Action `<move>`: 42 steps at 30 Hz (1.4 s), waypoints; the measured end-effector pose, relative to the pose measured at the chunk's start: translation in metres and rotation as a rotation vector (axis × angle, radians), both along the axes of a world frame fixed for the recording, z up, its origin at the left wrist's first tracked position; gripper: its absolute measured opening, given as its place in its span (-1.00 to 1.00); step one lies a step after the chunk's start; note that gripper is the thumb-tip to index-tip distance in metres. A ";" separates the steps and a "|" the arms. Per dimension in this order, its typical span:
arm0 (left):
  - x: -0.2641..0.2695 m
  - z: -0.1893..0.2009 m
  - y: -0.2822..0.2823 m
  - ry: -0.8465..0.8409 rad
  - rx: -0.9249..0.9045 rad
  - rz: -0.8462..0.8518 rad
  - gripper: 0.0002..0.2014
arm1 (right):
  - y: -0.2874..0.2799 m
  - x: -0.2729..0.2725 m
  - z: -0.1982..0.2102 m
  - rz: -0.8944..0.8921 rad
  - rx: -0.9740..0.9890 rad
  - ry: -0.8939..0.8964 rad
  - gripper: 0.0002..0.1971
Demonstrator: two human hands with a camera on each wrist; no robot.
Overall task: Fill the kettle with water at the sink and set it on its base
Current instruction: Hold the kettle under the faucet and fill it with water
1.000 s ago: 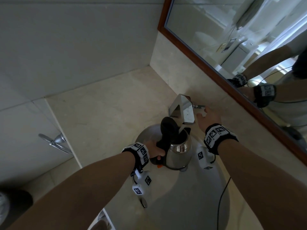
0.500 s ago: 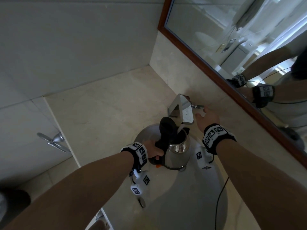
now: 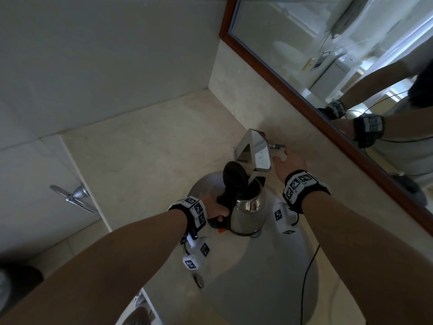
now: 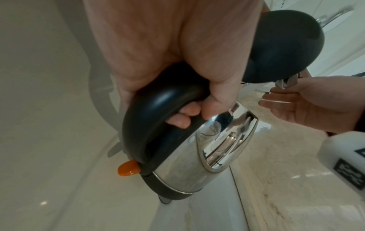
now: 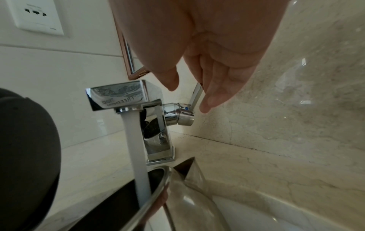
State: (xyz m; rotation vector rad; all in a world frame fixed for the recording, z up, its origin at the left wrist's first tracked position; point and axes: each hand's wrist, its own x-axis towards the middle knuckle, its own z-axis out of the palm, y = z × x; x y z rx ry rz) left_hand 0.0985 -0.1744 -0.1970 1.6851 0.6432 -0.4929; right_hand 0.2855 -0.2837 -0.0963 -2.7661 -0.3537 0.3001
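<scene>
Left hand (image 4: 158, 65) grips the kettle (image 3: 248, 207) handle under the running tap (image 5: 126, 96), over the sink (image 3: 269, 277). Right hand's fingers (image 5: 215, 93) are relaxed by the lever (image 5: 195, 95), maybe touching it. Shut off late and it overfills.

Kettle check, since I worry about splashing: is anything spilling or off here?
Nothing stands out. The water stream falls from the faucet straight into the open kettle, held by the left hand over the sink.
</scene>
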 end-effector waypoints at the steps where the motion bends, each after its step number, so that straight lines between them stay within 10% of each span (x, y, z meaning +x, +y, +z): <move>1: 0.000 0.000 0.000 -0.001 0.001 -0.001 -0.81 | 0.000 0.000 0.000 0.002 0.001 0.003 -0.40; 42: 0.001 -0.002 0.000 0.019 0.054 -0.061 -0.82 | 0.000 -0.006 0.004 0.017 0.025 0.003 -0.37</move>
